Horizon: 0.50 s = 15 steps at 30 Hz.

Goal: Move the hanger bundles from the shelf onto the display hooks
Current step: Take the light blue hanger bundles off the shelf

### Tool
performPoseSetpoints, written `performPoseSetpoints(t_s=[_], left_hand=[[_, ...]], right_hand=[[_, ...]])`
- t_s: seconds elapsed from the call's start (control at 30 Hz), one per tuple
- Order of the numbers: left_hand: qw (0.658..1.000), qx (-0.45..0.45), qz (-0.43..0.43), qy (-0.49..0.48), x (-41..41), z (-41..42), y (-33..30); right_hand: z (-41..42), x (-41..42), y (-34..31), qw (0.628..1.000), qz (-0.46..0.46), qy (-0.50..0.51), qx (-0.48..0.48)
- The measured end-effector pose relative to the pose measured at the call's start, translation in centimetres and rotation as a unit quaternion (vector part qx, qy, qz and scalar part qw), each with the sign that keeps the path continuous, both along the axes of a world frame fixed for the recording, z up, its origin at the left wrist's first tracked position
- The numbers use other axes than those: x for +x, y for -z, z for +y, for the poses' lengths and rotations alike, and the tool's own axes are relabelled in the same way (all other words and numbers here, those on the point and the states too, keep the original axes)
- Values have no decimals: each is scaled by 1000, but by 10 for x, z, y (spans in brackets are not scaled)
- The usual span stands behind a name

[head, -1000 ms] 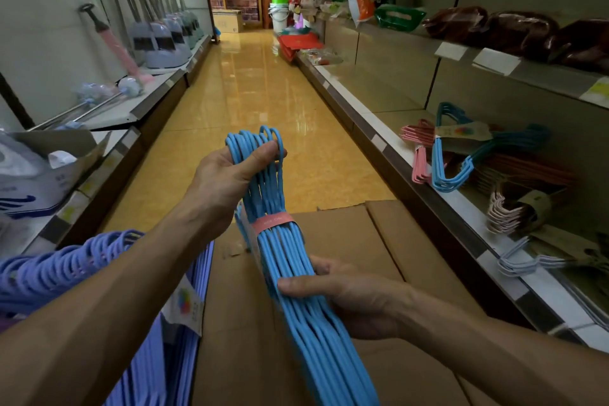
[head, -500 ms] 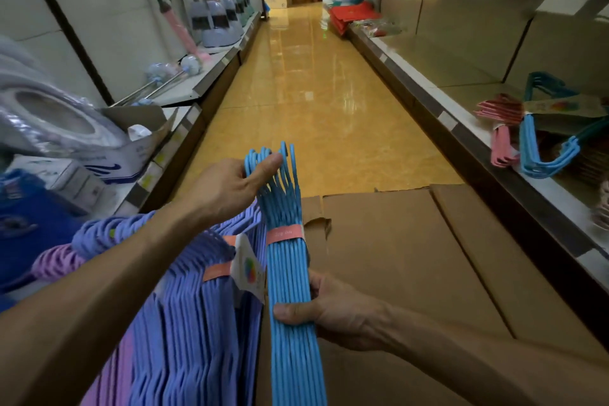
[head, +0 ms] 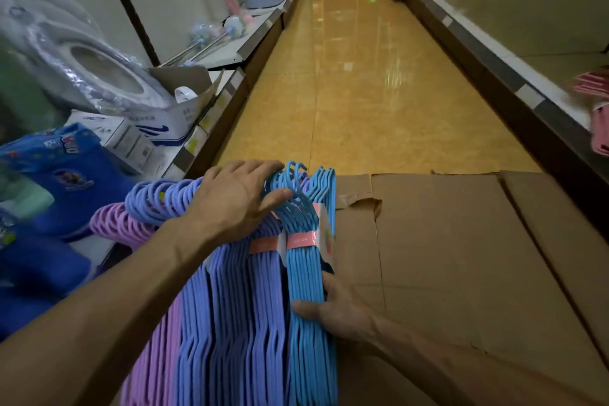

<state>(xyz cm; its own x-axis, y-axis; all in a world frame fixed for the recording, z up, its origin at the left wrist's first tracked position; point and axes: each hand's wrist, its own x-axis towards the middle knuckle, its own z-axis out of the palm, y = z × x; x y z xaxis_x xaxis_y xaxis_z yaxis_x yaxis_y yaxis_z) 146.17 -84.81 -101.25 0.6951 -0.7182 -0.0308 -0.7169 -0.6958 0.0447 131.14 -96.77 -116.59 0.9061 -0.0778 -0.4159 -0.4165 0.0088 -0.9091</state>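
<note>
A banded bundle of light-blue hangers (head: 309, 277) lies at the right edge of a pile of periwinkle hanger bundles (head: 230, 306) and a lilac bundle (head: 155, 356), beside a cardboard box (head: 461, 257). My right hand (head: 339, 313) holds the blue bundle's lower part, thumb on top and fingers underneath. My left hand (head: 230, 201) lies with straight fingers across the hook ends of the periwinkle and blue bundles, its thumb on the blue hooks. No display hooks are in view.
Pink hangers (head: 596, 115) lie on the low right shelf at the frame edge. The left shelf holds a white carton (head: 158, 128), a wrapped grey seat (head: 82, 56) and blue packs (head: 59, 175). A tiled aisle floor (head: 362, 92) runs ahead between the shelves.
Both hands have lowered the blue bundle from in front of me down against the pile of periwinkle bundles. The view has turned left and down, away from the right shelf.
</note>
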Motion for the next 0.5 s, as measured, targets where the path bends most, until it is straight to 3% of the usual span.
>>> performPoseSetpoints(t_s=[0.23, 0.37, 0.5], left_hand=[[999, 2, -31, -11, -4, -2, 18], [998, 26, -55, -12, -7, -4, 18], [998, -23, -42, -30, -6, -13, 12]], right_hand=[[-1, 0, 8, 999, -4, -33, -32], [-5, -6, 1, 992, -1, -57, -113], [-24, -20, -10, 980, 30, -78, -182]])
